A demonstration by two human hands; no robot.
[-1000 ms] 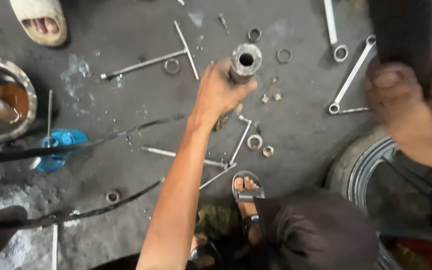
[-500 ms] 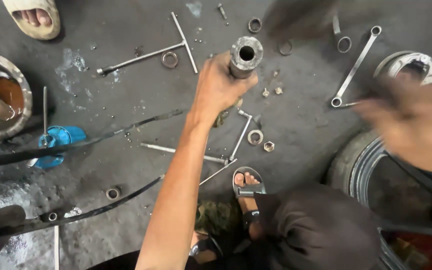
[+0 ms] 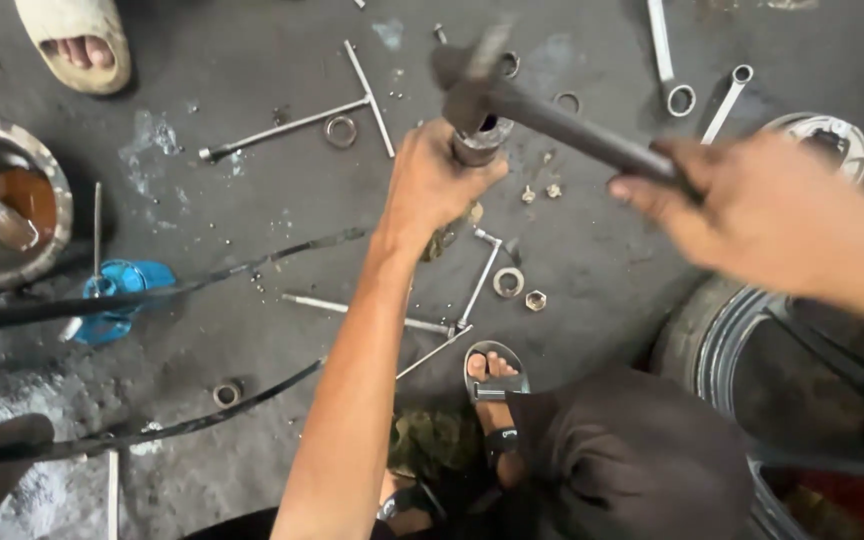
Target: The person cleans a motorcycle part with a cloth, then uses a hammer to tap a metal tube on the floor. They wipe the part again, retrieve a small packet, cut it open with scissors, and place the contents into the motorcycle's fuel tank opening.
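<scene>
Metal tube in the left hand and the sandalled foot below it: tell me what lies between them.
Head view: between the metal tube and the sandalled foot lie a bent rod, a ring and a nut on the floor.

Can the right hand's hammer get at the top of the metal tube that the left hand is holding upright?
Probably yes: the left hand grips the metal tube below its open top, and the hammer in the right hand is right above it, nothing between.

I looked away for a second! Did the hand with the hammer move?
Yes. The right hand swung its dark hammer in from the right, so the hammer head now sits over the upright metal tube, left of the silver ring spanners.
</scene>
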